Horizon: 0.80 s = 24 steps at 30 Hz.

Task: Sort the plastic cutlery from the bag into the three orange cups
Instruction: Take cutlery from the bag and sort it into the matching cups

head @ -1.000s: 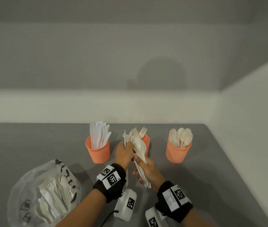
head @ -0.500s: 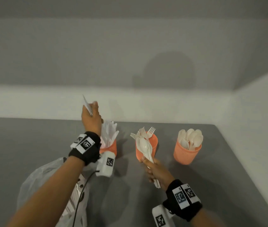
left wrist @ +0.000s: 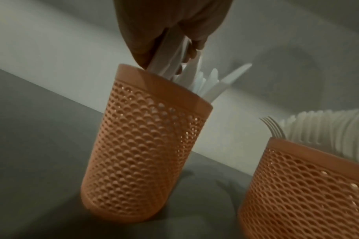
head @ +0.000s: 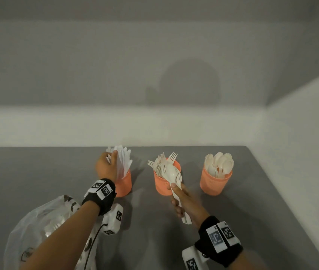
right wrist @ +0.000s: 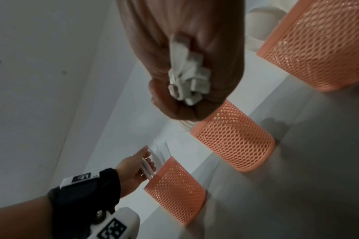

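Three orange mesh cups stand in a row on the grey table. The left cup (head: pixel 124 184) (left wrist: pixel 145 153) holds knives, the middle cup (head: pixel 161 185) forks, the right cup (head: pixel 214 182) spoons. My left hand (head: pixel 106 168) is at the left cup's rim, fingers curled round white knives (left wrist: pixel 164 55) whose lower ends are inside the cup. My right hand (head: pixel 184 201) grips a bundle of cutlery (head: pixel 172 174) by the handles (right wrist: pixel 186 77), just in front of the middle cup. A spoon faces up on top of the bundle.
The clear plastic bag (head: pixel 43 230) lies at the front left, partly under my left forearm. A white wall (head: pixel 300 152) borders the table on the right and another runs behind the cups. Bare grey table (head: pixel 37 172) lies left of the cups.
My left hand took knives from the bundle, lifted them left above the knife cup, and has now lowered them into it. My right hand stayed in front of the middle cup with the bundle.
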Available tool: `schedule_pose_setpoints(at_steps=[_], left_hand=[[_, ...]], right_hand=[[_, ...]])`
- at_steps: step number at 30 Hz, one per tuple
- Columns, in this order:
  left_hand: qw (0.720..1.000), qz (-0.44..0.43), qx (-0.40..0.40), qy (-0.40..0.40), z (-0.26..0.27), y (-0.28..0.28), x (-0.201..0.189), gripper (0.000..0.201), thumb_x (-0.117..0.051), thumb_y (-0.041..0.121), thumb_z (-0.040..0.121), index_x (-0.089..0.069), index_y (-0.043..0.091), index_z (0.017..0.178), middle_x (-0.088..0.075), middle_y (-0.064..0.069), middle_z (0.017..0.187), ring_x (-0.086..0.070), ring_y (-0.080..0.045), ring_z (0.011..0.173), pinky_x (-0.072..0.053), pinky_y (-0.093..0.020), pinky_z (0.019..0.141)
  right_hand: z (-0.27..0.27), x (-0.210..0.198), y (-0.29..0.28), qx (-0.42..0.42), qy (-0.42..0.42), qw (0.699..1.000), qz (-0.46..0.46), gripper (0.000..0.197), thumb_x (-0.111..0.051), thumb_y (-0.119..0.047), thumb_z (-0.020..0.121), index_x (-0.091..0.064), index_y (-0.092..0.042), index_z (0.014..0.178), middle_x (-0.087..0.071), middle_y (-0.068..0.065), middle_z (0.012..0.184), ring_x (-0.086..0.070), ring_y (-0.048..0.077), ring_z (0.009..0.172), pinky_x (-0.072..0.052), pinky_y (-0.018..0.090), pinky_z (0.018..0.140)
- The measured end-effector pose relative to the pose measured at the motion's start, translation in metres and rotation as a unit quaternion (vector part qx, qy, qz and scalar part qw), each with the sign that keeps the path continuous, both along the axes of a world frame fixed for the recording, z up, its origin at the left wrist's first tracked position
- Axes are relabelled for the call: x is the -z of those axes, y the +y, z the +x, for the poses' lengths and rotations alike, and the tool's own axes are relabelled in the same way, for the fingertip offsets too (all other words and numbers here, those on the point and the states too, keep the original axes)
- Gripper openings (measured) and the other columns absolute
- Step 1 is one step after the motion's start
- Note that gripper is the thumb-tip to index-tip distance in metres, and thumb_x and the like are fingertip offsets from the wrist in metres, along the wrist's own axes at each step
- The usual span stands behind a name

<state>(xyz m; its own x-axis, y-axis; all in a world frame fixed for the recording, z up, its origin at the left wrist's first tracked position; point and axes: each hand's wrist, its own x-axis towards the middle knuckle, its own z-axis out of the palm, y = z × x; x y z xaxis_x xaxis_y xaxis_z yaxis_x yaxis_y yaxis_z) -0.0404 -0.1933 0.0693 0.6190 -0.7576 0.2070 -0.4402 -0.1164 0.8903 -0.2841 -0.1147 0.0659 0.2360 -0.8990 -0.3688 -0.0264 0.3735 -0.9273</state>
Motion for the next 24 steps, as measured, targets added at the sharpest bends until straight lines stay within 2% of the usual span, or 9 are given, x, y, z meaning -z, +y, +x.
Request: schedule_pose_setpoints(at_steps=[3, 5, 7, 9, 12, 15, 18, 20, 24], left_hand=[[0.998, 0.009, 0.016, -0.055, -0.002, 0.000, 0.000, 0.030, -0.053, 0.025, 0.092, -0.059, -0.003, 0.081, -0.059, -0.022, 0.083, -0.054, -0.030, 0.076, -0.041, -0.036, 0.071], [0.998, 0.014, 0.007, -0.059, -0.005, 0.002, -0.006, 0.030, -0.056, 0.025, 0.090, -0.062, -0.003, 0.097, -0.056, -0.024, 0.106, -0.055, -0.036, 0.097, -0.042, -0.037, 0.085], [0.996, -0.004, -0.014, -0.086, -0.012, 0.008, -0.014, 0.033, -0.058, 0.025, 0.089, -0.060, -0.001, 0.108, -0.050, -0.023, 0.118, -0.048, -0.034, 0.111, -0.040, -0.039, 0.095], [0.991, -0.081, -0.009, -0.108, -0.026, 0.019, -0.027, 0.028, -0.056, 0.021, 0.090, -0.060, 0.001, 0.109, -0.052, -0.017, 0.116, -0.049, -0.027, 0.109, -0.041, -0.033, 0.094], [0.987, -0.147, 0.064, -0.019, -0.061, 0.039, -0.043, 0.017, -0.051, 0.013, 0.092, -0.063, 0.004, 0.101, -0.057, -0.003, 0.098, -0.053, -0.016, 0.088, -0.043, -0.025, 0.079], [0.981, -0.044, 0.176, 0.069, -0.097, 0.055, -0.038, 0.018, -0.049, 0.018, 0.094, -0.061, 0.005, 0.097, -0.062, -0.004, 0.089, -0.057, -0.018, 0.081, -0.045, -0.024, 0.071], [0.951, 0.069, 0.258, 0.154, -0.122, 0.066, -0.025, 0.028, -0.045, 0.022, 0.096, -0.060, -0.001, 0.097, -0.065, -0.015, 0.086, -0.063, -0.028, 0.081, -0.052, -0.042, 0.077], [0.942, 0.103, 0.275, 0.165, -0.133, 0.071, -0.020, 0.037, -0.040, 0.025, 0.097, -0.059, -0.006, 0.093, -0.064, -0.023, 0.084, -0.063, -0.035, 0.080, -0.053, -0.047, 0.079], [0.964, 0.060, 0.226, 0.125, -0.142, 0.076, -0.017, 0.024, -0.041, 0.015, 0.095, -0.059, 0.000, 0.094, -0.066, -0.016, 0.090, -0.063, -0.032, 0.087, -0.051, -0.044, 0.081]], right_hand=[[0.000, 0.000, 0.002, -0.001, -0.014, 1.000, -0.004, 0.025, -0.043, -0.039, 0.096, -0.053, -0.018, 0.105, -0.044, -0.006, 0.051, -0.040, 0.006, 0.040, -0.040, 0.021, 0.043], [0.002, -0.002, 0.003, 0.001, -0.017, 1.000, -0.008, 0.023, -0.040, -0.038, 0.098, -0.051, -0.019, 0.105, -0.041, -0.006, 0.048, -0.040, 0.007, 0.039, -0.042, 0.021, 0.043], [0.002, -0.004, 0.005, 0.006, -0.005, 1.000, -0.014, 0.021, -0.038, -0.038, 0.098, -0.051, -0.022, 0.097, -0.039, -0.004, 0.049, -0.040, 0.007, 0.039, -0.042, 0.021, 0.043], [0.002, -0.006, 0.006, 0.013, 0.002, 1.000, -0.020, 0.024, -0.037, -0.039, 0.098, -0.053, -0.021, 0.094, -0.039, -0.003, 0.049, -0.037, 0.007, 0.037, -0.038, 0.020, 0.040], [0.002, -0.006, 0.007, 0.009, -0.023, 0.999, -0.023, 0.031, -0.037, -0.041, 0.098, -0.054, -0.015, 0.102, -0.040, -0.006, 0.047, -0.033, 0.006, 0.036, -0.032, 0.019, 0.038], [0.003, -0.008, 0.009, -0.004, -0.075, 0.996, -0.038, 0.032, -0.038, -0.040, 0.098, -0.056, -0.017, 0.110, -0.042, -0.004, 0.050, -0.032, 0.006, 0.035, -0.029, 0.017, 0.036], [0.004, -0.008, 0.011, -0.006, -0.104, 0.993, -0.057, 0.026, -0.040, -0.036, 0.098, -0.056, -0.017, 0.106, -0.047, 0.000, 0.052, -0.035, 0.007, 0.032, -0.031, 0.017, 0.034], [0.003, -0.007, 0.013, -0.007, -0.094, 0.993, -0.072, 0.021, -0.040, -0.033, 0.098, -0.054, -0.018, 0.100, -0.052, 0.002, 0.054, -0.040, 0.009, 0.031, -0.034, 0.019, 0.035], [0.001, 0.000, 0.014, 0.036, 0.031, 0.988, -0.149, 0.020, -0.043, -0.028, 0.098, -0.057, -0.016, 0.107, -0.057, -0.004, 0.059, -0.046, 0.004, 0.038, -0.036, 0.019, 0.040]])
